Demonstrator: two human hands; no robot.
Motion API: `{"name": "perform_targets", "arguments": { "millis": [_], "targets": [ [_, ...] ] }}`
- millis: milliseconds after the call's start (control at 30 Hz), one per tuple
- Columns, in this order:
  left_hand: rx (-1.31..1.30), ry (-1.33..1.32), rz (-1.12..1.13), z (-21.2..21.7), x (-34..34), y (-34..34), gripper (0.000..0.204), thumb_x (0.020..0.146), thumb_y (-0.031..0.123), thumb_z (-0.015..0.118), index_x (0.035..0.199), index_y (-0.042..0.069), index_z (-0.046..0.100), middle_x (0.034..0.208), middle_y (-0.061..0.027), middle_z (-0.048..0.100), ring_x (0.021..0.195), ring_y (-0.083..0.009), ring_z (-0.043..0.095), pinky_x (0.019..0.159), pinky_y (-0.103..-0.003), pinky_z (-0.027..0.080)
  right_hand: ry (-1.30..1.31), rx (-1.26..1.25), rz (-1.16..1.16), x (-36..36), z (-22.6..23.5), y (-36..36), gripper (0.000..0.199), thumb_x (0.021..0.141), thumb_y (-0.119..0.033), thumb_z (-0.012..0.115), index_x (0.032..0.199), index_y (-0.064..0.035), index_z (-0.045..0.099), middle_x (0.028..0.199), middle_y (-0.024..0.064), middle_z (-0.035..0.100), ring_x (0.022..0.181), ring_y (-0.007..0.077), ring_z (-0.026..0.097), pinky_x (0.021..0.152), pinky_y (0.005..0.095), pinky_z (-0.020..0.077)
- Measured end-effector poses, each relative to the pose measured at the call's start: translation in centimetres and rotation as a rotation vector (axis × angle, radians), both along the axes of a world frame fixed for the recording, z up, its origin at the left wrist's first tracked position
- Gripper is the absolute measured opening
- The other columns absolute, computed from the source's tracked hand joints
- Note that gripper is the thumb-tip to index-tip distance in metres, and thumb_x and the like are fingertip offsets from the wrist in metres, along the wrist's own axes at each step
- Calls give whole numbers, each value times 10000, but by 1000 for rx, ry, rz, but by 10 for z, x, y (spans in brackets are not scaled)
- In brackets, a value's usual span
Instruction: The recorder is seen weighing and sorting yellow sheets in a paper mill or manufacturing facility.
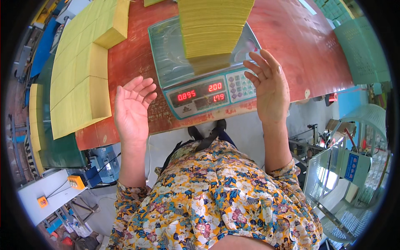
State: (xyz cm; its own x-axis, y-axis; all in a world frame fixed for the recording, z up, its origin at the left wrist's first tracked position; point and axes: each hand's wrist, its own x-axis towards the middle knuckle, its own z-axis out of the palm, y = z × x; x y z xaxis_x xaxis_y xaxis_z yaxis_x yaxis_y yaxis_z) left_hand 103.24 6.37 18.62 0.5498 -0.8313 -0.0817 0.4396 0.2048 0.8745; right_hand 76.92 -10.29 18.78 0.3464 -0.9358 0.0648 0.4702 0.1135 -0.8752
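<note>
A tall stack of yellow paper sheets point(214, 31) stands on the metal pan point(166, 58) of a digital scale. The scale's front panel point(200, 98) has lit red digits and a keypad point(241, 86). My left hand point(132, 106) is raised left of the scale, palm up, fingers slightly curled and holding nothing. Above the keypad's right end, my right hand point(270, 89) is also raised and empty, its fingers apart. Neither hand touches the yellow stack, whose top runs out of the picture.
More yellow paper stacks point(79, 83) stand in rows on the left of the red table point(300, 54). A green perforated sheet point(362, 52) lies at the right edge. Below right is a machine with a perforated guard point(346, 216); an orange switch box point(76, 182) sits lower left.
</note>
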Motion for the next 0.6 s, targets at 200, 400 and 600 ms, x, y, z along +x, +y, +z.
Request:
{"name": "perform_targets", "arguments": {
  "millis": [200, 400, 600],
  "targets": [
    [4, -41, 64, 10, -15, -30, 541, 1050, 420, 377, 1273, -46, 537, 1230, -219, 621, 1122, -275, 611, 975, -405, 490, -10, -34, 48, -11, 2, -31, 470, 1056, -300, 410, 1391, 22, 477, 1324, 188, 587, 1174, 273, 590, 979, 383, 458],
    [-22, -26, 142, 20, -13, -110, 624, 1044, 476, 363, 1387, -34, 466, 1372, -202, 539, 1283, -273, 502, 1085, -420, 363, 15, -182, 52, -13, -8, -91, 415, 1050, -248, 454, 1366, 13, 516, 1306, 150, 606, 1171, 233, 591, 982, 362, 464],
    [-22, 23, 167, 8, -14, -185, 556, 1004, 458, 494, 1417, 85, 466, 1358, -73, 545, 1249, -195, 507, 1056, -383, 400, 82, -97, 161, 41, -7, -140, 462, 1056, -302, 448, 1398, 5, 493, 1378, 165, 561, 1261, 236, 543, 1031, 360, 428]
  ]
}}
